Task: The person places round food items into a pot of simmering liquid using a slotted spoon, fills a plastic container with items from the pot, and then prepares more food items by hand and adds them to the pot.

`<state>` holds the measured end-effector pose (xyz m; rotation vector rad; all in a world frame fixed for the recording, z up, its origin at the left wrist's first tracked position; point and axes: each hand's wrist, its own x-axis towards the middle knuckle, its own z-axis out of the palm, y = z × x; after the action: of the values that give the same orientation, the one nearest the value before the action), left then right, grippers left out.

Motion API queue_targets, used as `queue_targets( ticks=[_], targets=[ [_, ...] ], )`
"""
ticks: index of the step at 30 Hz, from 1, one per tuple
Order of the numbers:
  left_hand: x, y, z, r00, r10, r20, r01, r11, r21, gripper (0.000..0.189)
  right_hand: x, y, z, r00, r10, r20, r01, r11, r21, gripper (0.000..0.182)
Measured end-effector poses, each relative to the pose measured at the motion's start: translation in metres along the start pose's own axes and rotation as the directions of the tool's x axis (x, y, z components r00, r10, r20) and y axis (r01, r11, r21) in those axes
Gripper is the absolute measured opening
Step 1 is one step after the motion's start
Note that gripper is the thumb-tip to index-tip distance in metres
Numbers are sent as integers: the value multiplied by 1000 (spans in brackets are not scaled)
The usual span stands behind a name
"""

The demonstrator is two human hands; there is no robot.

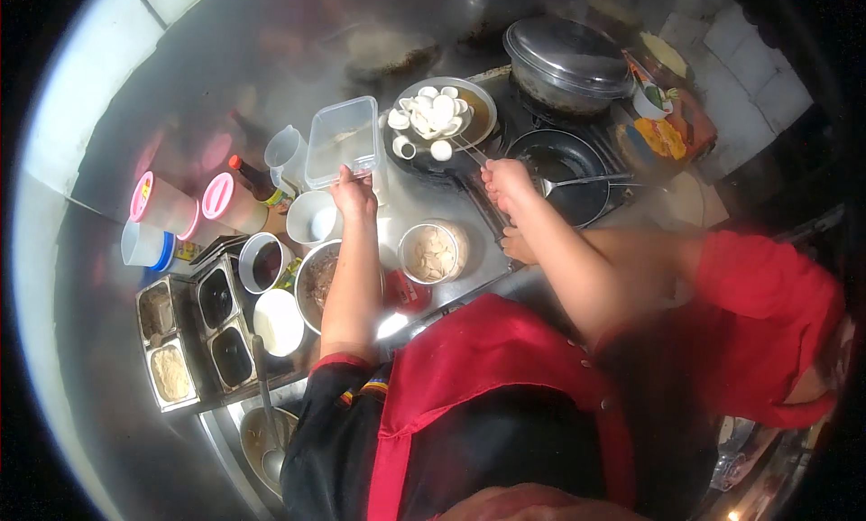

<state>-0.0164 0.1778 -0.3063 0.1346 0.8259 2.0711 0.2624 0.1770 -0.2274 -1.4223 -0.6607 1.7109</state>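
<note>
With my left hand (355, 195) I grip the near edge of a clear rectangular plastic container (343, 142), tilted, with little visible inside. My right hand (507, 185) is closed around the handle of a metal utensil (475, 152). That utensil reaches to a heap of white, rounded, shell-like pieces (433, 111) over a round metal dish (482, 108) holding brown liquid; its head is hidden under them. Two of the pieces lie lower, near the dish's edge. Below my hands stands a tub (463, 250) of pale, flat slices.
A person in a red sleeve (764, 304) works close on my right, one hand (519, 245) just below mine. A black frying pan (595, 203) holds a spatula; behind is a lidded pot (572, 64). Pink-lidded tubs (220, 196), a bottle (252, 176) and metal bins (162, 345) stand left.
</note>
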Motion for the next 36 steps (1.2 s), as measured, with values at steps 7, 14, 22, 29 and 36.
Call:
queue_targets(
  ticks=[7, 14, 22, 29, 36],
  targets=[
    [-11, -6, -8, 1000, 8, 17, -7, 999, -33, 15, -13, -17, -4, 988, -151, -37, 148, 987, -66, 20],
    [-40, -4, -11, 999, -38, -19, 39, 998, 51, 14, -18, -20, -17, 982, -175, -70, 170, 983, -73, 19],
    [-55, 4, -36, 964, -261, -55, 267, 946, 182, 28, -17, -16, -22, 987, -138, -80, 135, 990, -36, 19],
    [-63, 15, -52, 943, -313, -109, 328, 928, 178, 29, -18, -17, -18, 986, -160, -48, 156, 984, -82, 18],
    [-57, 5, -66, 962, -273, -25, 274, 954, 119, 28, -16, -17, -14, 994, -105, -32, 103, 993, -58, 19]
  ],
)
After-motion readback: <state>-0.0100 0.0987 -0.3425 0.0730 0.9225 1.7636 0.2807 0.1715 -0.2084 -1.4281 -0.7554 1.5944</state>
